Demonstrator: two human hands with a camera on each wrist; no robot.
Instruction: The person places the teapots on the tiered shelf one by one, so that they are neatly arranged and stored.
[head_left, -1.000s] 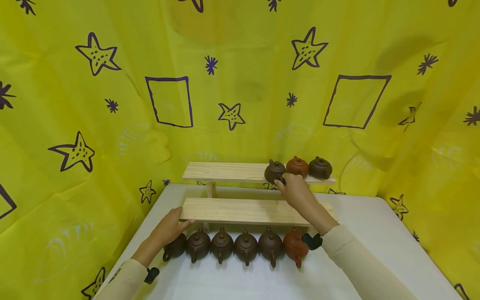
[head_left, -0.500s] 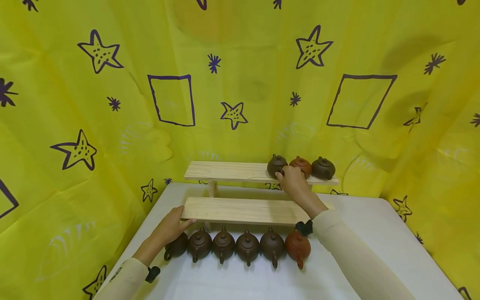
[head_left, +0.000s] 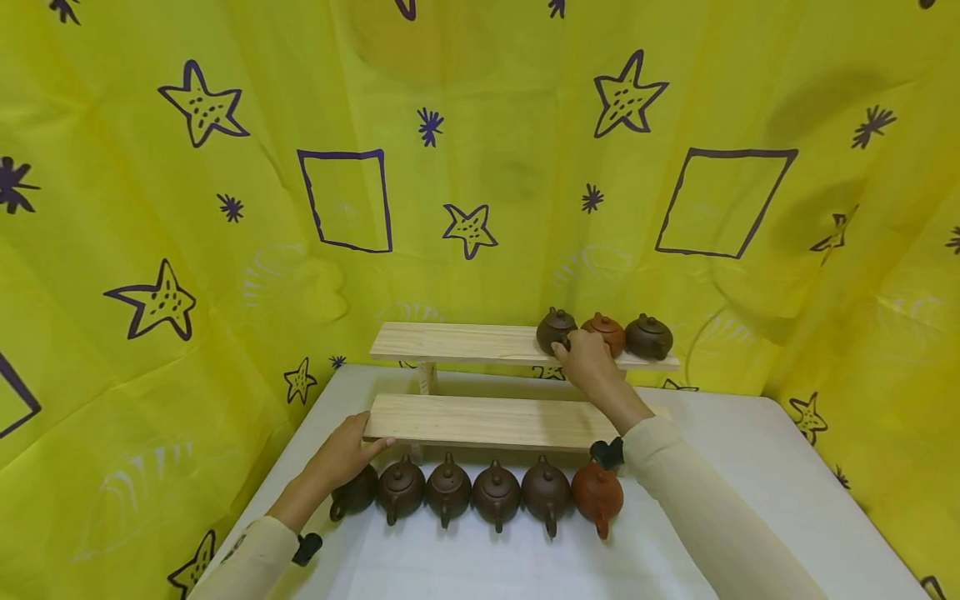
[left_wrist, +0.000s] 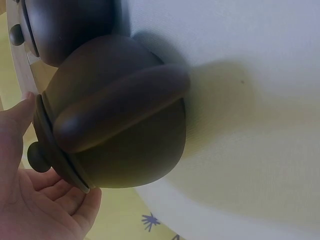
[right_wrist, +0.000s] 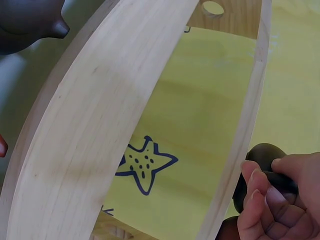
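On the upper wooden shelf (head_left: 457,342), a dark brown teapot (head_left: 552,331) stands left of a reddish-brown teapot (head_left: 602,331) and another dark teapot (head_left: 649,337). My right hand (head_left: 590,364) pinches the first teapot's handle; in the right wrist view, thumb and fingers close round that handle (right_wrist: 282,182). My left hand (head_left: 343,454) grips the left end of the lower shelf (head_left: 487,421), its thumb along the front edge. Just below that hand is a dark teapot (left_wrist: 120,115), its handle toward me, partly hidden in the head view.
Several teapots, brown ones (head_left: 496,497) and a reddish one (head_left: 597,493) at the right end, stand in a row on the white table (head_left: 450,567) before the rack. A yellow patterned curtain (head_left: 510,125) surrounds the table at the back and sides.
My right hand has moved the dark teapot slightly back, from the upper shelf's front edge to beside the reddish teapot. Over the last half second it has barely moved. The left hand stays put.
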